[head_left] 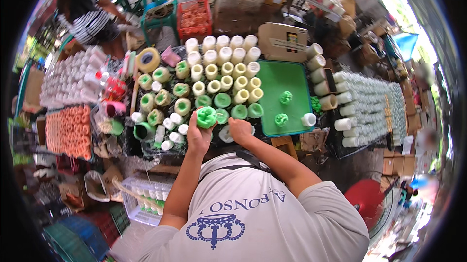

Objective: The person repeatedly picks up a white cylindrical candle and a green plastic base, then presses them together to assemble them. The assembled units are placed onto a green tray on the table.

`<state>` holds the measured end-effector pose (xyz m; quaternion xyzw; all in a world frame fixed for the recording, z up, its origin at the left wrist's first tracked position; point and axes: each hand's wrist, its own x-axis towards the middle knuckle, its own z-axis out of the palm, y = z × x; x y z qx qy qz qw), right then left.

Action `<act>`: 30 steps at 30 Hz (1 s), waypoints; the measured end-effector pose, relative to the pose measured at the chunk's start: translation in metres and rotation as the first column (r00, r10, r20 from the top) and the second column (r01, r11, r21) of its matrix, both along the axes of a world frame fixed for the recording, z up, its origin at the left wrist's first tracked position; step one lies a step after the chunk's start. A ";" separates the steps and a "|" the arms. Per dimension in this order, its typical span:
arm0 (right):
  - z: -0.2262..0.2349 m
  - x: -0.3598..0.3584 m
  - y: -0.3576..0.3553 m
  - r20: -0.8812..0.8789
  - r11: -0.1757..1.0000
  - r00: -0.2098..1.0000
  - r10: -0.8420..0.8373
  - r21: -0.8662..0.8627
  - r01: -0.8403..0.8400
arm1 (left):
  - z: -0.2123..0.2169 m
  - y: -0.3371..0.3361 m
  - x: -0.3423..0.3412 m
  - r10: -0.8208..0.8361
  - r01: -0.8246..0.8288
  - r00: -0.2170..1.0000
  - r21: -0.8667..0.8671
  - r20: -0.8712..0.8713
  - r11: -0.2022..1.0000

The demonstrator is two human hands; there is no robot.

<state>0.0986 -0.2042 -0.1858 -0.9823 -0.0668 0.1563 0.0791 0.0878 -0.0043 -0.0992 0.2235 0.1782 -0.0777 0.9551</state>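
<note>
My left hand is closed round a bright green, lobed piece that looks like a moulded wax candle with a pale tip. Just to its right, my right hand has its fingers curled in; what they hold, if anything, is hidden. Below that hand sits a pale round piece, partly covered. Beyond both hands stand several green-filled round moulds, with rows of cream cylindrical moulds behind. Two similar green lobed pieces rest on a green tray at the right.
White cylinders and green-topped cream moulds crowd the table's left. Orange pieces fill a far-left stack. Rows of white cups stand right, past a white cup at the tray's corner. Another person is at back left.
</note>
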 end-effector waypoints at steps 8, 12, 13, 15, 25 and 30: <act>0.094 -0.006 -0.042 -0.141 0.488 0.986 -0.086 0.857 0.165 | -0.040 -0.050 0.013 -0.224 0.225 0.970 -0.008 -0.095 0.974; 0.105 -0.014 -0.068 -0.215 0.396 0.964 -0.158 0.880 0.262 | -0.026 -0.101 0.012 -0.299 0.293 0.953 -0.106 -0.049 0.950; 0.103 -0.013 -0.074 -0.220 0.434 0.944 -0.245 0.846 0.309 | -0.027 -0.110 0.014 -0.321 0.315 0.947 -0.124 -0.031 0.941; 0.101 -0.013 -0.091 -0.121 0.436 0.938 -0.325 0.861 0.262 | -0.030 -0.128 0.017 -0.362 0.363 0.932 -0.147 0.035 0.920; 0.107 -0.042 -0.193 -0.131 0.440 0.849 -0.512 0.809 0.390 | -0.016 -0.198 0.016 -0.703 0.672 0.711 0.289 0.005 0.682; 0.079 -0.064 -0.262 0.121 0.631 0.715 -0.688 0.586 0.508 | -0.010 -0.185 0.023 -0.734 0.667 0.671 0.519 -0.107 0.534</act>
